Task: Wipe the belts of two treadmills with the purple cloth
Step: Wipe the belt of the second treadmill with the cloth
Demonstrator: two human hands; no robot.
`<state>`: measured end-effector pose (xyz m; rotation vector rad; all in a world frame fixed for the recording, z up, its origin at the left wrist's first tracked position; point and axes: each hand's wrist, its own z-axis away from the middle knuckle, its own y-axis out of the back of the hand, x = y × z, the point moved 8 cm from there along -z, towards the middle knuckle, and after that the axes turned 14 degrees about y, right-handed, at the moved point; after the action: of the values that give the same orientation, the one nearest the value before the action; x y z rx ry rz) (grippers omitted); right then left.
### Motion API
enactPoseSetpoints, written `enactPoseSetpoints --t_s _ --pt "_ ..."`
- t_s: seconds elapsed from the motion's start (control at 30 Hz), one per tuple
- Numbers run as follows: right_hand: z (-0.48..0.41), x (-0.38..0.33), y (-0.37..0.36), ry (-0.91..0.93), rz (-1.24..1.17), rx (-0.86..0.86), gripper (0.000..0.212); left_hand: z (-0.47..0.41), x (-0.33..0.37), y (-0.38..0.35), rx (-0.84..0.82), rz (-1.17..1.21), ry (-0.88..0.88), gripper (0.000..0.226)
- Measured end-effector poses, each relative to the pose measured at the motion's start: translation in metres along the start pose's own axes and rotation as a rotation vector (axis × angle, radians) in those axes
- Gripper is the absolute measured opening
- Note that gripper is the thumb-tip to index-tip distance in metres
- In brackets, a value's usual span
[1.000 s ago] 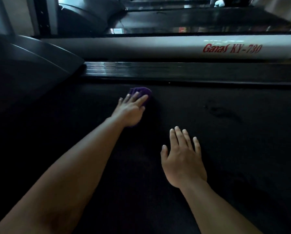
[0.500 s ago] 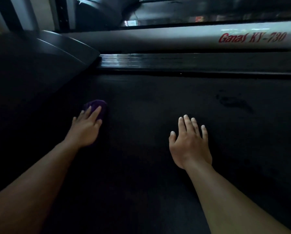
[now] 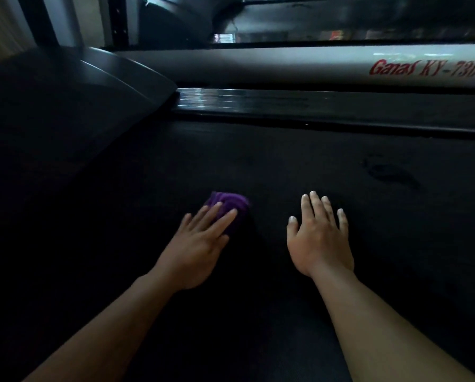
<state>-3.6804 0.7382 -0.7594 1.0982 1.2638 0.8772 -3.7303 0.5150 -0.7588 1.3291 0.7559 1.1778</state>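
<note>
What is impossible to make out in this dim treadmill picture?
All in the head view:
Purple cloth: mostly hidden under the left hand; only its far end shows.
Belt: too dark to tell wiped from unwiped parts.
Faint mark on the belt: too dim to identify.
Neighbouring treadmill: cut off by the top edge, behind the white rail.
Right hand: lies flat; what is under it is hidden.

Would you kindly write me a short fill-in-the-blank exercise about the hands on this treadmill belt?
1. The left hand presses a bunched cloth of the colour ____ onto the belt.
2. The right hand lies flat on the belt and holds ____.
3. The red lettering on the pale rail beyond the belt ends in the number ____.
Missing words: purple; nothing; 730.
</note>
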Motion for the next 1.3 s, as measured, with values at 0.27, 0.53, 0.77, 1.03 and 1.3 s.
enactPoseSetpoints --t_s 0.27,0.53,0.77,1.03,1.3 --pt "0.000 0.000 -0.001 -0.009 -0.009 0.005 0.063 -0.053 -0.114 0.033 0.055 0.065 0.495 0.054" --pt "0.000 0.001 -0.003 -0.006 -0.027 0.006 0.062 -0.087 0.017 0.017 0.075 0.000 0.219 0.055" --pt "-0.002 0.000 -0.001 -0.008 -0.004 0.013 0.063 -0.004 0.050 -0.008 -0.053 -0.003 0.015 0.053" --pt "-0.001 0.001 -0.002 -0.012 0.006 0.006 0.063 -0.014 -0.086 0.017 -0.008 0.035 0.323 0.055" --pt "-0.001 0.002 -0.002 -0.013 -0.029 0.006 0.063 -0.078 -0.030 0.022 0.051 0.047 0.343 0.055"
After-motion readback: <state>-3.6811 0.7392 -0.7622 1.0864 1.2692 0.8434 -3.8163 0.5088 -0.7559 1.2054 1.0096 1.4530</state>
